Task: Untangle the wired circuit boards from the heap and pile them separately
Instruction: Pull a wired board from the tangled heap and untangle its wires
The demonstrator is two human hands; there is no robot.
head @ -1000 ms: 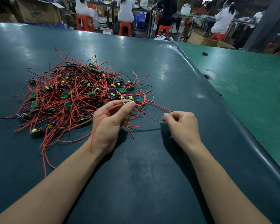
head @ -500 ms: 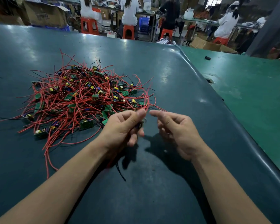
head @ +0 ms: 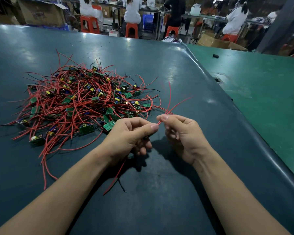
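Just at the near right fringe of the heap (head: 85,102), toward the middle of the tabletop (head: 159,65), both hands work one set of red wires (head: 170,106): the right hand (head: 182,134) pinches them between thumb and forefinger, and they fan up and away toward the far right edge. The left hand (head: 131,134), touching the heap's edge and nearer it, curls round the same bundle, whose tails trail back toward the near edge. Whatever board it holds is hidden inside the fingers, and no separate pile is visible.
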